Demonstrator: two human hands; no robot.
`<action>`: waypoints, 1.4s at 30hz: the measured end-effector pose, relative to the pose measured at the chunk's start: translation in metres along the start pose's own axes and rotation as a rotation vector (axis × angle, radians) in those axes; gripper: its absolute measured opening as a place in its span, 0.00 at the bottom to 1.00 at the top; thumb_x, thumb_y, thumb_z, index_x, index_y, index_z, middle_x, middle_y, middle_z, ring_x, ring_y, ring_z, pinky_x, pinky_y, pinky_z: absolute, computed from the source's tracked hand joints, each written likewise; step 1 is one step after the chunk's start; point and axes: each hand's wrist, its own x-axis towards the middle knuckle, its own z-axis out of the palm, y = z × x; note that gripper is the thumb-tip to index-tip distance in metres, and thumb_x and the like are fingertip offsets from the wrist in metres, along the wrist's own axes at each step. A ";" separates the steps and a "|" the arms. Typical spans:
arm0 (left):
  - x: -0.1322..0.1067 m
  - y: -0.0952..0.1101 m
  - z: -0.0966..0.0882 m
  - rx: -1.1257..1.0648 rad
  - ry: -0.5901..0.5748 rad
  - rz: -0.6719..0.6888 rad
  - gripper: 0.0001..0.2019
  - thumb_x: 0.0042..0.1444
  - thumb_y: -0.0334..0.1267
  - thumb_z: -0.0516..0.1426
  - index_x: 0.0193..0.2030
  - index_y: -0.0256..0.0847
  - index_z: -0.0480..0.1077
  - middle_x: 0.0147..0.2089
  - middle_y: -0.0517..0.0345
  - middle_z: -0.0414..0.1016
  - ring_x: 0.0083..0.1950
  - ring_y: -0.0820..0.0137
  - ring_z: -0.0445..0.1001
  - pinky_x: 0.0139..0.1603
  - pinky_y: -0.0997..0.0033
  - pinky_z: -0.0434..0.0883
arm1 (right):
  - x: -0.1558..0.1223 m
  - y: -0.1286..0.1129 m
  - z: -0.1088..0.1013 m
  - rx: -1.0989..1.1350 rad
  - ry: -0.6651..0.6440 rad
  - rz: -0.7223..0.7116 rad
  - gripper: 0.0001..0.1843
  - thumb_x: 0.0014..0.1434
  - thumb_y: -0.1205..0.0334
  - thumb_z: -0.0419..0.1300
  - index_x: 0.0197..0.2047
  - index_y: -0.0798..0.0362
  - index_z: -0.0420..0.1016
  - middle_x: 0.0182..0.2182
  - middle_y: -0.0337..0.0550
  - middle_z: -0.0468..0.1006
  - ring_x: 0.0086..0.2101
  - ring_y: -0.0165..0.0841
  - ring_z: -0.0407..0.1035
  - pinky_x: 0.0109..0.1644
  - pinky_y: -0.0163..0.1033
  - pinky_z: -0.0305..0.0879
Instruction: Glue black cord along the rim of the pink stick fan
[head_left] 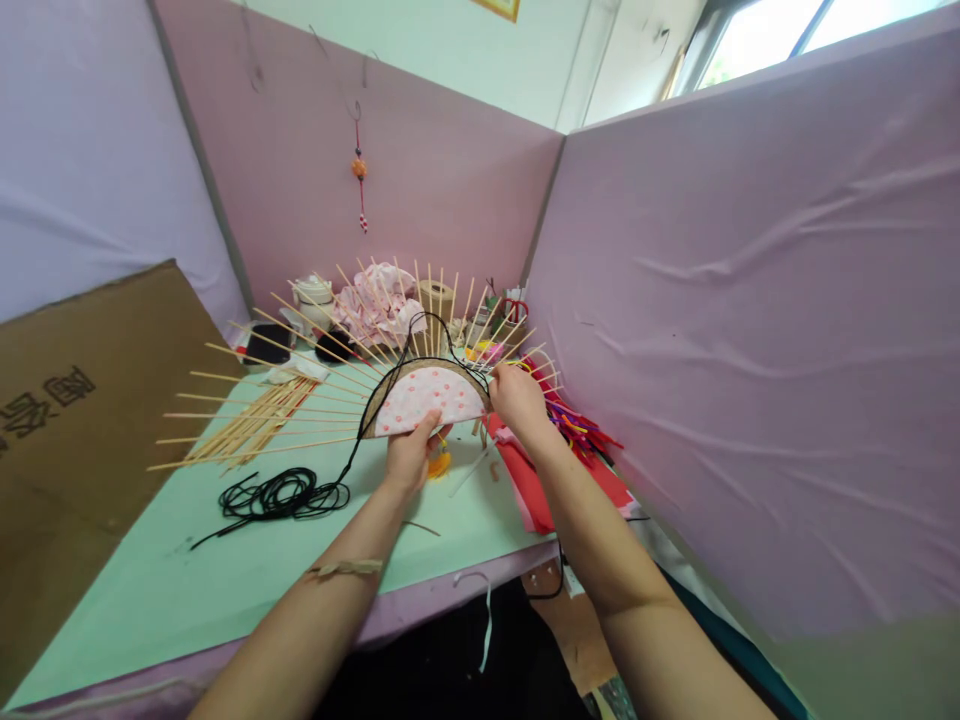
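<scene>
A half-round fan frame (427,400) has a white face with pink spots, a brown rim and thin wooden sticks fanning out from it. My left hand (409,457) grips its straight lower edge, thumb on the front and fingers behind. At the right end of the rim, my right hand (517,400) is closed in a pinch on the black cord; its fingertips are partly hidden. This black cord (431,318) follows the curved rim among the sticks and rises in a loose loop. Its left part drops to a coil (289,493) on the table.
Loose wooden sticks (259,420) lie on the green table (225,600) at left, near a cardboard sheet (97,400). Red sheets (525,480) and colourful fuzzy strips (585,425) lie at right. Crumpled pink fabric (379,300) and a twine roll (436,298) stand behind. Partitions enclose the table.
</scene>
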 end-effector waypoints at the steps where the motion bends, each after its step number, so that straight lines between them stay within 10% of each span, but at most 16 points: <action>1: 0.001 -0.001 -0.001 -0.010 -0.009 -0.017 0.16 0.42 0.28 0.67 0.39 0.42 0.73 0.39 0.59 0.78 0.38 0.72 0.77 0.45 0.61 0.77 | 0.006 0.005 -0.003 0.021 -0.001 -0.012 0.13 0.58 0.71 0.51 0.39 0.58 0.77 0.35 0.53 0.79 0.38 0.40 0.73 0.43 0.40 0.63; 7: 0.009 0.000 -0.007 -0.154 -0.011 -0.122 0.12 0.46 0.26 0.65 0.38 0.39 0.72 0.36 0.57 0.80 0.35 0.73 0.78 0.44 0.66 0.77 | 0.014 0.029 -0.019 0.355 0.242 -0.111 0.12 0.59 0.69 0.52 0.43 0.55 0.74 0.41 0.48 0.77 0.40 0.34 0.71 0.46 0.39 0.65; 13: 0.009 0.010 -0.004 -0.264 -0.005 -0.226 0.07 0.52 0.23 0.60 0.34 0.37 0.71 0.32 0.58 0.79 0.32 0.74 0.78 0.40 0.71 0.78 | -0.052 0.025 -0.023 0.690 0.554 0.053 0.06 0.56 0.60 0.62 0.32 0.52 0.71 0.30 0.39 0.74 0.32 0.31 0.68 0.39 0.37 0.66; 19: 0.007 0.014 -0.007 -0.264 -0.105 -0.281 0.04 0.52 0.26 0.60 0.31 0.38 0.72 0.31 0.58 0.80 0.32 0.72 0.78 0.40 0.70 0.77 | -0.094 0.005 -0.012 0.753 0.573 0.063 0.08 0.63 0.60 0.56 0.38 0.52 0.75 0.34 0.43 0.76 0.37 0.33 0.71 0.43 0.41 0.67; 32: 0.007 0.009 -0.010 -0.277 -0.140 -0.274 0.06 0.47 0.26 0.64 0.30 0.37 0.72 0.31 0.60 0.79 0.35 0.71 0.78 0.46 0.65 0.75 | -0.086 -0.019 0.004 0.416 0.554 -0.004 0.17 0.65 0.61 0.52 0.53 0.55 0.72 0.41 0.50 0.68 0.43 0.36 0.65 0.49 0.44 0.67; 42: 0.004 0.009 -0.008 -0.246 -0.164 -0.243 0.08 0.45 0.26 0.66 0.31 0.38 0.72 0.30 0.61 0.79 0.34 0.72 0.78 0.49 0.63 0.74 | -0.078 -0.021 -0.001 0.675 0.479 0.160 0.13 0.62 0.61 0.53 0.47 0.55 0.73 0.42 0.49 0.70 0.42 0.35 0.68 0.44 0.42 0.67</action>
